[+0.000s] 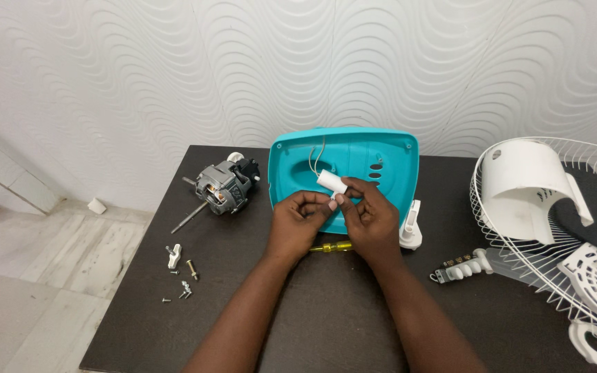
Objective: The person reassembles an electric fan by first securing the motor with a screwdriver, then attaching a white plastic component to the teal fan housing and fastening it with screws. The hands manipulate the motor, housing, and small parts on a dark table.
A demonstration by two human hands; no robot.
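My left hand (297, 224) and my right hand (371, 220) meet over the middle of a dark table (333, 318). Together their fingertips pinch a small white cylinder (331, 182) with thin wires running up from it. Behind the hands lies a teal plastic base cover (381, 155), hollow side up, and the wires hang over it. A yellow-handled screwdriver (331, 246) lies on the table just under my hands.
A grey electric motor (224, 186) with a long shaft lies at the left. Loose screws (184, 289) and a small white clip (173, 255) sit near the left edge. A white pillar piece (410, 228), a switch block (463, 267), a wire fan guard (554, 228) and white covers (530, 186) fill the right.
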